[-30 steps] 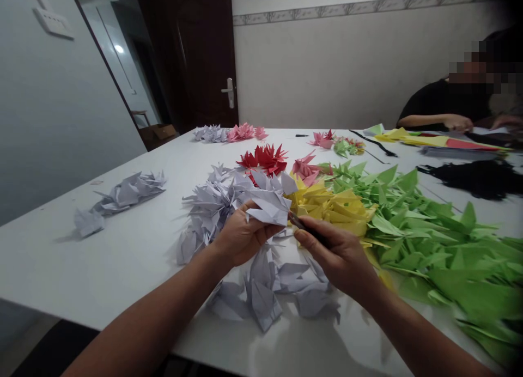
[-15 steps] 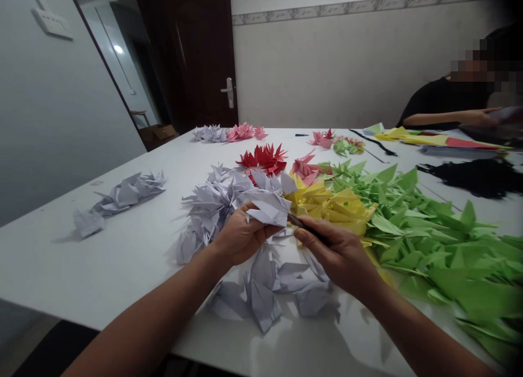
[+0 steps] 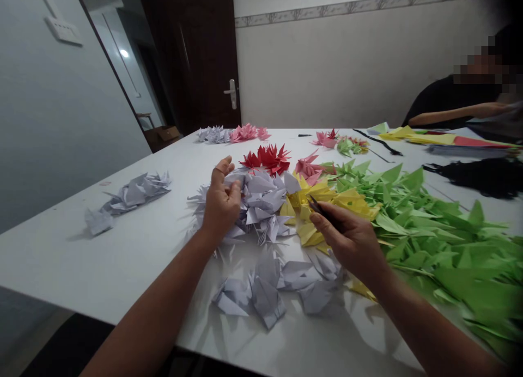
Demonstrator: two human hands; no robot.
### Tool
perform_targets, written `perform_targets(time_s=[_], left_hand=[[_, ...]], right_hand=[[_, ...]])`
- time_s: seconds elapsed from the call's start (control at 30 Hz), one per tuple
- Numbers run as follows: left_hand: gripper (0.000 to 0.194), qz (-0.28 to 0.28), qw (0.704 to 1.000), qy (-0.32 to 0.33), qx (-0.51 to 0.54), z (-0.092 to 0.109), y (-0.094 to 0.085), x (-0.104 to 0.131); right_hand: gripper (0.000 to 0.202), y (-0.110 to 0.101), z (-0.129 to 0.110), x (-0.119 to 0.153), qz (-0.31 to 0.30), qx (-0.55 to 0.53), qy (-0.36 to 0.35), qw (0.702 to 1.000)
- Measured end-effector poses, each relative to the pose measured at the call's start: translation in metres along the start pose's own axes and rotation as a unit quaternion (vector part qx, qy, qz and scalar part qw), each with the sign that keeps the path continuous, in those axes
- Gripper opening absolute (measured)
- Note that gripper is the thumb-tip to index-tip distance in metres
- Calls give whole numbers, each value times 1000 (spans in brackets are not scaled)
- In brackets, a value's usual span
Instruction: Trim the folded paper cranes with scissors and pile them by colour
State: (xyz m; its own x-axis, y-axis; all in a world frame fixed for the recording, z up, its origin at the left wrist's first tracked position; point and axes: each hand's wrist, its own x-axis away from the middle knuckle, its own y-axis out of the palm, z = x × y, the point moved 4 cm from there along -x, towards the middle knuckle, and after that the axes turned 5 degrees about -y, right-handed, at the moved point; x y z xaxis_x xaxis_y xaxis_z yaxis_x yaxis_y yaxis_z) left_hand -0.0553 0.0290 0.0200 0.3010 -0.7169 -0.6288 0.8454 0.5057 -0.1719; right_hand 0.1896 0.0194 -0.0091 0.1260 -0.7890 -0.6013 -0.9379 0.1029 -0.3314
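Observation:
My left hand is at the left of the white folded-paper pile, thumb and fingers apart. No piece shows in it, though its palm side is partly hidden. My right hand grips a slim dark pointed tool, its tip over the yellow folded pieces; I cannot tell its exact kind. More loose white folded pieces lie nearer me, between my forearms. Green folded pieces form a large heap right of the yellow ones.
Red pieces and pink pieces lie beyond the white pile. A white cluster lies on the table at left. Black strands and coloured sheets are at right, near a person in a black top.
The white folded piece held in my left hand has been let go. That hand has moved left and up over the pile. My right hand and its tool have drawn slightly right.

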Motion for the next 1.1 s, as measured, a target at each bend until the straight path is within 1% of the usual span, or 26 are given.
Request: perform_targets(time_s=[0.1, 0.2, 0.3, 0.37, 0.4, 0.43, 0.5, 0.53, 0.57, 0.6, 0.63, 0.67, 0.7, 0.77, 0.83, 0.9, 0.97, 1.03, 1.1], left_hand=[[47, 11, 998, 39, -46, -3, -3, 0], [46, 45, 993, 86, -73, 2, -8, 1], [40, 80, 984, 129, -88, 12, -15, -1], [33, 69, 982, 164, -70, 25, -18, -1], [29, 47, 981, 180, -58, 34, -18, 0], [25, 13, 979, 195, -50, 45, -17, 4], [19, -91, 968, 229, -56, 72, -13, 20], [18, -155, 952, 256, -71, 86, -10, 34], [20, -227, 925, 291, -93, 98, -8, 52], [23, -291, 888, 335, -119, 107, -6, 73], [26, -328, 857, 365, -157, 111, -7, 93], [29, -344, 830, 392, -196, 110, -10, 111], [28, -351, 806, 418, -229, 105, -13, 127], [23, -347, 779, 441, -279, 85, -19, 147], [19, -326, 770, 442, -326, 61, -22, 149], [16, -293, 771, 428, -370, 44, -22, 137], [16, -258, 775, 422, -392, 42, -21, 122], [20, -238, 784, 434, -374, 52, -26, 112], [23, -225, 795, 453, -334, 66, -40, 112]], right_hand=[[38, 1, 2, -1, 2, -2, 2, 1000], [38, 0, 0, -1, 9, -1, -2, 1000], [34, -3, -5, -1, 5, 13, -41, 999], [32, -5, -10, -1, -3, 27, -73, 997], [31, -6, -11, -1, -1, 35, -88, 995], [31, -7, -13, -2, 3, 46, -103, 994], [29, -9, -14, -3, 11, 71, -129, 989], [28, -10, -15, -4, 15, 83, -141, 986], [28, -11, -16, -4, 20, 94, -151, 984], [26, -13, -17, -5, 25, 102, -161, 981], [25, -15, -18, -5, 33, 107, -169, 979], [24, -17, -21, -5, 43, 108, -178, 977], [23, -20, -23, -4, 56, 107, -189, 975], [22, -24, -31, 0, 74, 102, -216, 968], [21, -24, -40, 4, 77, 103, -251, 959], [20, -20, -48, 5, 69, 110, -284, 950], [18, -15, -56, 7, 62, 119, -310, 941], [18, -11, -63, 12, 53, 131, -326, 935], [21, -9, -67, 28, 24, 140, -332, 932]])
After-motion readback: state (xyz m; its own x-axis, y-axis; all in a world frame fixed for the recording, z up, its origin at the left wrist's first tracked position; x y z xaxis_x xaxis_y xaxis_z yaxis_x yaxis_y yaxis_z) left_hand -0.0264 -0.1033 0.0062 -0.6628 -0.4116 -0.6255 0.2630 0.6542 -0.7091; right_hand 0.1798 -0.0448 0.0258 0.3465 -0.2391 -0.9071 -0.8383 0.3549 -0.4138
